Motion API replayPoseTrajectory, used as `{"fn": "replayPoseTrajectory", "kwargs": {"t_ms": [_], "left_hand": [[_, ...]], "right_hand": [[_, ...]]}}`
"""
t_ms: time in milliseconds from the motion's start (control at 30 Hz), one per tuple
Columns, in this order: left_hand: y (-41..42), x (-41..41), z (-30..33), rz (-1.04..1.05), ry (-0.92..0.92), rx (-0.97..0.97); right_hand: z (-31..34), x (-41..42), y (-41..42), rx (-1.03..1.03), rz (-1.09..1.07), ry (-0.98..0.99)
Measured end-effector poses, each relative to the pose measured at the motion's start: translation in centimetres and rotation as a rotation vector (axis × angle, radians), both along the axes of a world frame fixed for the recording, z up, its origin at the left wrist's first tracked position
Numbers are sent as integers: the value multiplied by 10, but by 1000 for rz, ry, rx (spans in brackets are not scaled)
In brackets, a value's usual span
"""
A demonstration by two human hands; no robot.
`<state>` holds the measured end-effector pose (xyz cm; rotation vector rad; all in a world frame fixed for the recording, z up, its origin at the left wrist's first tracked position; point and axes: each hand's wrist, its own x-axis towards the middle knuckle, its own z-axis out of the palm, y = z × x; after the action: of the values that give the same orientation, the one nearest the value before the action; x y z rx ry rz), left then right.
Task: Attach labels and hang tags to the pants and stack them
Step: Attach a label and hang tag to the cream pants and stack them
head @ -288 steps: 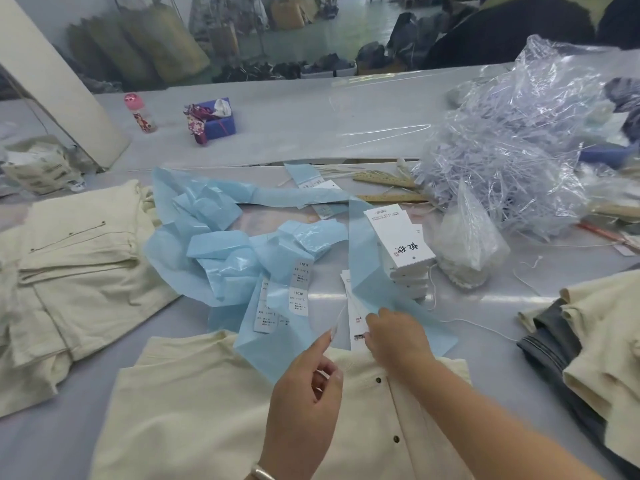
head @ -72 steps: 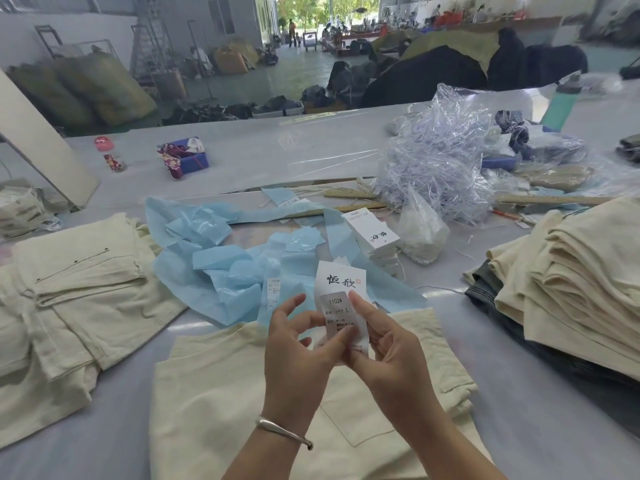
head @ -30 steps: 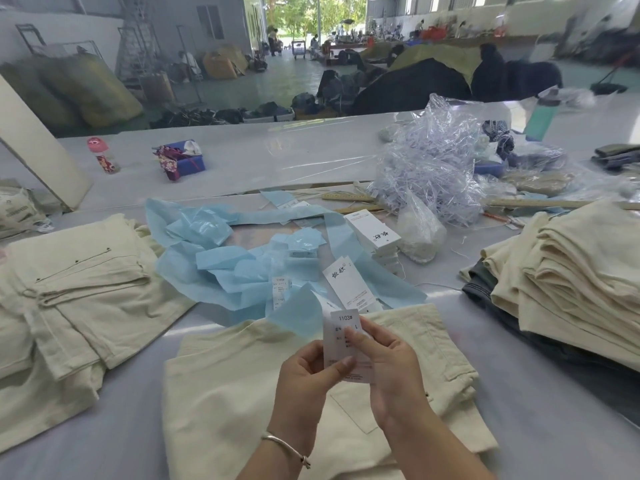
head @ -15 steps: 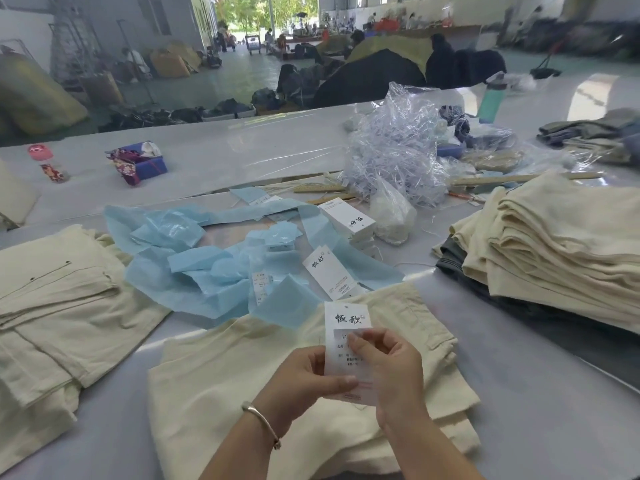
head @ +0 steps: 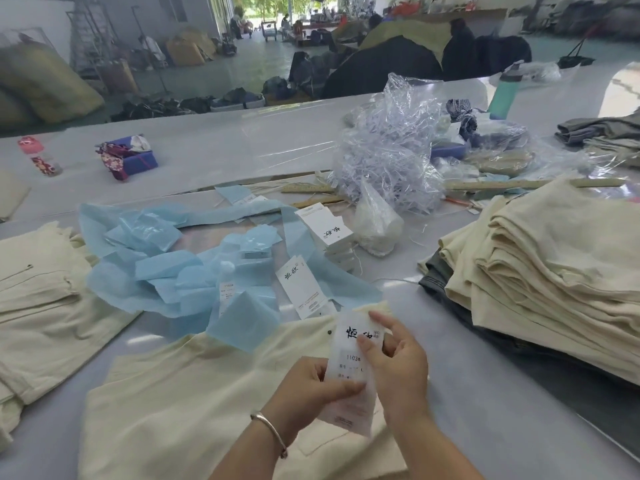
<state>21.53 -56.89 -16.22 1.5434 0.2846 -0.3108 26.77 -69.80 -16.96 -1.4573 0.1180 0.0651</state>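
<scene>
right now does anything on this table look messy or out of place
Yes, mildly. Crumpled blue backing paper sprawls across the table's middle, one scrap overlapping the cream pants under the hands. A loose hang tag lies askew beside it. The folded stack at right has a dark garment among the cream ones.

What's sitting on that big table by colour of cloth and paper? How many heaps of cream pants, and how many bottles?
Heaps of cream pants: 3 (left heap, pair under the hands, right stack)
Bottles: 2 (red-capped bottle, green bottle)
Total: 5
</scene>
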Motion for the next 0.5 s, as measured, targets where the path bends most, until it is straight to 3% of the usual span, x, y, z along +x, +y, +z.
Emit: {"fn": "replayPoseTrajectory", "kwargs": {"t_ms": [200,367,500], "left_hand": [[-40,57,-8,210,-24,41],[-48,67,-20,453,49,68],[-44,64,-22,591,118,-54]], "right_hand": [[-25,67,-37,-95,140,-16],[-55,158,-60,-581,74,-225],[-71,229,-53,-918,307,-304]]}}
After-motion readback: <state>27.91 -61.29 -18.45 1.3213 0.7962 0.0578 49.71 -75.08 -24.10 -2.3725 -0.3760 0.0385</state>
